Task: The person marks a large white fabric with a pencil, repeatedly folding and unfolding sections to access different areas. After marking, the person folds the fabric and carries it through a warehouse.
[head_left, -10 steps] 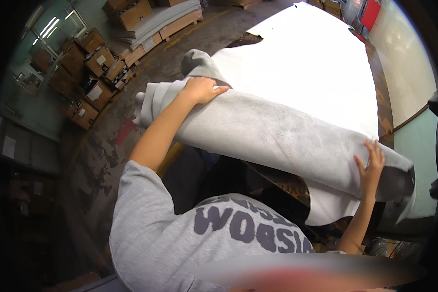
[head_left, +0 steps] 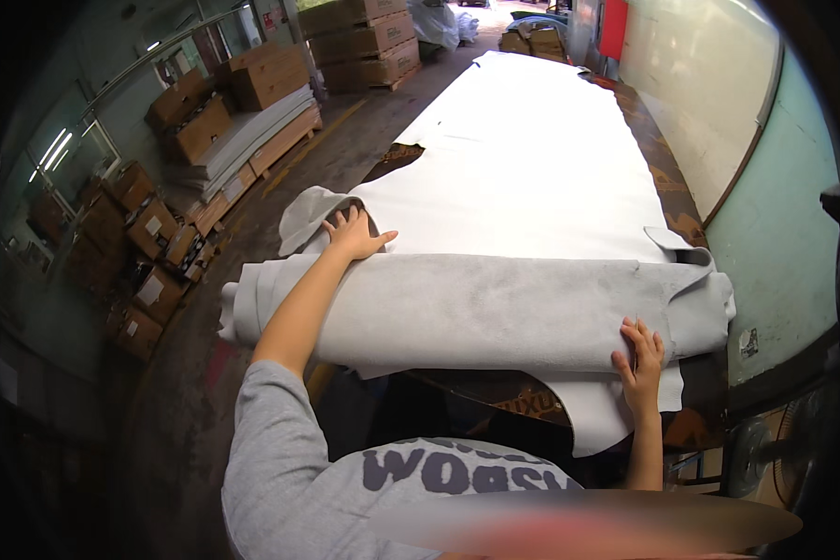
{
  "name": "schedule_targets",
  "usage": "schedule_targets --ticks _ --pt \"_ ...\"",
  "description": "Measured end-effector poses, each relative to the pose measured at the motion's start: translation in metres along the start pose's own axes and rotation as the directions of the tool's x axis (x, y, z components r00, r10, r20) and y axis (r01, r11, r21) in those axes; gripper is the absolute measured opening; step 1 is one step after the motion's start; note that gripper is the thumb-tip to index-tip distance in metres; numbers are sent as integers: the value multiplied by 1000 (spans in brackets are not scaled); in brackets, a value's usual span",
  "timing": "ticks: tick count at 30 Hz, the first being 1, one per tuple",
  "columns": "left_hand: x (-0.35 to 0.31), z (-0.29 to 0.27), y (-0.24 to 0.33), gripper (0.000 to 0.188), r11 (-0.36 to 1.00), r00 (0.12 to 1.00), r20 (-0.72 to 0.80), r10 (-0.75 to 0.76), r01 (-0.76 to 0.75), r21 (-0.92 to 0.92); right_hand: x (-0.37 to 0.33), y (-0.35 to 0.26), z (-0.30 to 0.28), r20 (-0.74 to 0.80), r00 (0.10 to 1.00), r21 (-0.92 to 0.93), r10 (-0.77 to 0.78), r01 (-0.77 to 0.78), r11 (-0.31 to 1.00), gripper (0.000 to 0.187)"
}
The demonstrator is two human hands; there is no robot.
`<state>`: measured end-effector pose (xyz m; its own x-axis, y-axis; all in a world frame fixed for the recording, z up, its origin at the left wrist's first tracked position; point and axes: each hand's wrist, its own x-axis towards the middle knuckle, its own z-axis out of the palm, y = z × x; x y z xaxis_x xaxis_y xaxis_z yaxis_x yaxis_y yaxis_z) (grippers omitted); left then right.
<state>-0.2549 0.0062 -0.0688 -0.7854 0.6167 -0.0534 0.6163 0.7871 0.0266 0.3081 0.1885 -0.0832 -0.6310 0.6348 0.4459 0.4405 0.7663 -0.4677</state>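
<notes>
A thick roll of what looks like leather lies across the table in front of me, its pale grey, suede-like side outward. Beyond it the same hide spreads out as a smooth white sheet. My left hand is open, fingers spread, on the roll's far upper side beside a curled grey flap. Flat against the near face, toward the right end, rests my right hand, open with its fingers extended. Another small flap is folded up at the far right. A white tail hangs below the roll.
The dark, worn table edge shows along the right, beside a pale wall. A fan stands low at right. Left of the table, across the floor, are stacked cartons and grey sheets on a pallet.
The view has tilted up and turned. The roll now lies more level across the picture. My left hand has spread its fingers near the curled flap; my right hand sits lower on the roll's near face.
</notes>
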Motion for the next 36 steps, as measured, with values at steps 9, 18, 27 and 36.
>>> schedule_targets --ticks 9,18,27,36 --pt "13 -21 44 69 743 859 6 512 -439 -506 11 -3 -6 67 972 -241 -223 233 942 92" --pt "-230 -64 17 91 811 802 135 581 -585 -11 57 24 -15 99 855 -289 -509 514 807 59" --pt "-66 -137 15 45 848 590 -713 378 -530 11 273 10 2 -431 725 -442 -537 349 826 46" --pt "-61 -12 77 89 950 830 -478 288 -310 33 176 3 142 -115 963 328 -245 270 906 33"
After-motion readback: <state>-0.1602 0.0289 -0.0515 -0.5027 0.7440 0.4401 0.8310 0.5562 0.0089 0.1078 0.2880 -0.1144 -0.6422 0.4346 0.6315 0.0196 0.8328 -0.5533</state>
